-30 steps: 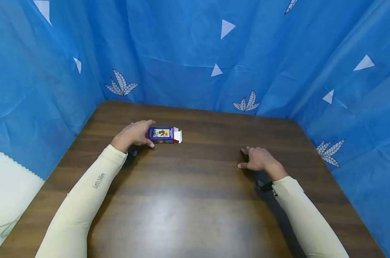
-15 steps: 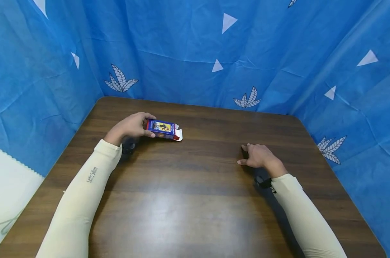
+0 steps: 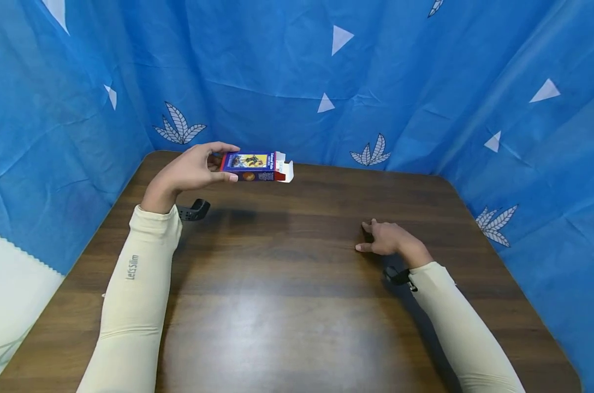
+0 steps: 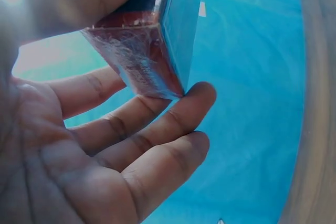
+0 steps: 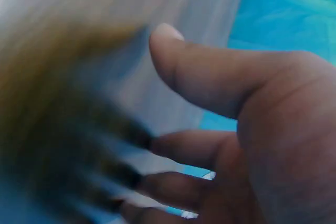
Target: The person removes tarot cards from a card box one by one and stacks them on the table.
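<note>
A small blue and red card box (image 3: 250,161) with a yellow picture on its face is held above the far left of the table. Its white end flap (image 3: 286,169) hangs open toward the right. My left hand (image 3: 191,166) grips the box's left end between thumb and fingers. In the left wrist view the thumb lies across the box (image 4: 144,59), and fingers sit under its red end. My right hand (image 3: 387,238) rests with fingertips on the table at the right, holding nothing. In the right wrist view its thumb (image 5: 199,72) and fingers are spread apart, loosely bent.
The brown wooden table (image 3: 277,245) reaches back to a blue patterned curtain (image 3: 277,71), which also hangs at both sides. A white cloth (image 3: 12,295) shows at the left edge. Black straps (image 3: 195,210) circle both wrists.
My left hand has lifted the box up off the table, and its shadow now lies apart below. The right hand has stayed in nearly the same place.
</note>
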Demonstrator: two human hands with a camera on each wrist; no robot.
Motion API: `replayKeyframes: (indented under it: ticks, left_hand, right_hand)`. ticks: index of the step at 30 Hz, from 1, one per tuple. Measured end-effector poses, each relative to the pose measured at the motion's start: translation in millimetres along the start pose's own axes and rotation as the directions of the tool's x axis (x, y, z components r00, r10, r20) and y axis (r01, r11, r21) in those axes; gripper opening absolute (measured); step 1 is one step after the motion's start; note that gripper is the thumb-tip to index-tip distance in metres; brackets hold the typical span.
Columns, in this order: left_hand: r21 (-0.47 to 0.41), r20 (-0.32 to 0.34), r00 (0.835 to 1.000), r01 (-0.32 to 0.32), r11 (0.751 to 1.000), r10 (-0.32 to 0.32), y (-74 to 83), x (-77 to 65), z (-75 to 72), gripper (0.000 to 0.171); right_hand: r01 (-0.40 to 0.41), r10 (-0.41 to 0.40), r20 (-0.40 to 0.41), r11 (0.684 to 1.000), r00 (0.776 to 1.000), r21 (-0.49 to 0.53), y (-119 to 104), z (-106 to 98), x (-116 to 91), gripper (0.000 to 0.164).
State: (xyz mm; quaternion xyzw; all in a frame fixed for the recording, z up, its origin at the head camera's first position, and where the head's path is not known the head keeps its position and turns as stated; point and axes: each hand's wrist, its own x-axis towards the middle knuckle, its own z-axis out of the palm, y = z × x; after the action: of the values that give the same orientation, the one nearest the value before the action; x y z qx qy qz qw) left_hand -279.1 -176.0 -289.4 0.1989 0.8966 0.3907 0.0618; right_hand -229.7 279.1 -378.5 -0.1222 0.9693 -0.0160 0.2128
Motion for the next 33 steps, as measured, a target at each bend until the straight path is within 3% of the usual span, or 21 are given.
replayKeyframes:
  ticks: [3,5,7,11,12,14,17,20,25,28,33]
  left_hand:
    - [-0.008,0.013,1.0,0.003,1.0,-0.003,2.3,-1.6,-1.4,0.074]
    - [-0.001,0.022,1.0,0.002,1.0,-0.002,3.2,-1.0,-0.4,0.074]
    - [0.006,0.025,1.0,-0.005,1.0,0.005,3.9,-0.2,0.5,0.073]
    - [0.01,0.02,1.0,-0.019,1.0,0.019,5.8,2.8,2.9,0.072]
    - [0.009,0.017,1.0,-0.022,1.0,0.022,6.4,3.8,3.7,0.072]
    - [0.002,0.012,1.0,-0.026,1.0,0.026,7.3,5.5,5.6,0.072]
    - [-0.006,0.009,0.999,-0.032,0.999,0.032,8.7,7.8,8.4,0.071]
    - [-0.012,0.004,0.999,-0.042,0.999,0.042,8.3,9.0,9.7,0.07]
    - [-0.008,-0.02,0.999,-0.046,0.999,0.045,6.7,9.7,8.1,0.068]
    - [-0.006,-0.024,0.999,-0.045,0.999,0.045,6.3,10.0,7.0,0.068]
    - [-0.015,-0.02,0.999,-0.051,0.999,0.05,6.4,9.3,5.6,0.068]
  right_hand:
    - [0.11,-0.107,-0.026,0.982,0.994,0.156,-15,-13,-2,0.068]
    - [0.226,-0.189,-0.142,0.923,0.972,0.312,-33,-23,-3,0.055]
    - [0.372,-0.251,-0.305,0.81,0.919,0.454,-56,-36,-3,0.042]
    - [0.605,-0.246,-0.571,0.51,0.783,0.611,-103,-62,2,0.028]
    - [0.635,-0.226,-0.608,0.448,0.761,0.629,-112,-68,5,0.027]
    - [0.657,-0.161,-0.649,0.351,0.744,0.667,-128,-79,12,0.028]
    - [0.612,-0.034,-0.626,0.259,0.779,0.747,-143,-90,23,0.028]
    - [0.527,0.068,-0.558,0.25,0.827,0.812,-151,-96,34,0.024]
    - [0.406,0.12,-0.46,0.317,0.88,0.857,-155,-97,46,0.023]
    - [0.372,0.118,-0.431,0.338,0.895,0.864,-157,-96,51,0.025]
    - [0.353,0.112,-0.424,0.388,0.899,0.851,-165,-96,55,0.028]
